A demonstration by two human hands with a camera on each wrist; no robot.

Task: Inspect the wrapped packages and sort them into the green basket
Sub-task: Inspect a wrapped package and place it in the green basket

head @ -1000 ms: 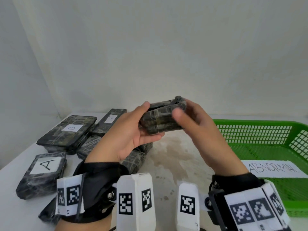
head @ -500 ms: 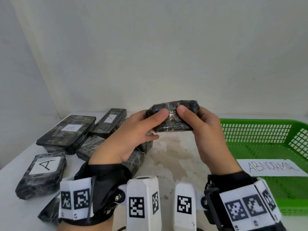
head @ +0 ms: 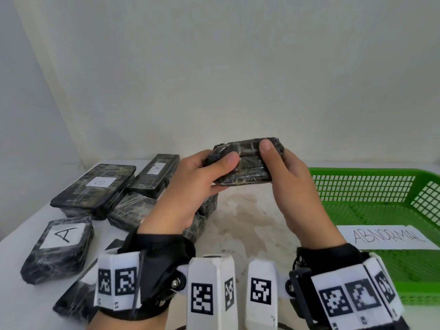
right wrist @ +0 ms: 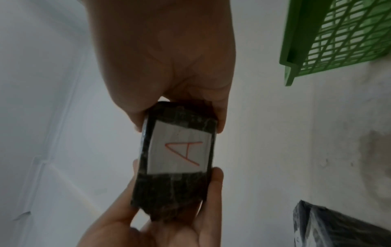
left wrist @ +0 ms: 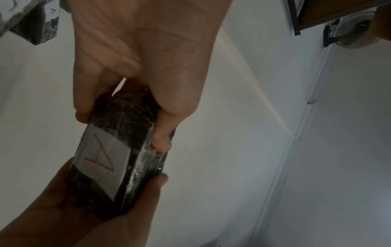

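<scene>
Both hands hold one small dark wrapped package (head: 247, 166) in the air above the table, left of the green basket (head: 371, 186). My left hand (head: 197, 184) grips its left end, thumb on the near face. My right hand (head: 290, 177) grips the right end the same way. The far face carries a white label with a red "A", plain in the right wrist view (right wrist: 175, 150) and the left wrist view (left wrist: 101, 157). A paper sheet reading "ABNORMAL" (head: 385, 236) lies inside the basket. No package shows in the basket.
Several dark wrapped packages lie at the left of the white table (head: 245, 217): a large one labelled "B" (head: 95, 186), one labelled "A" (head: 59, 246), a slim labelled one (head: 154, 172). A white wall stands close behind. The basket reaches the right table edge.
The package has been turned in both hands from a tilted, edge-up pose to level, and has shifted a little to the right. Both hands kept their hold throughout.
</scene>
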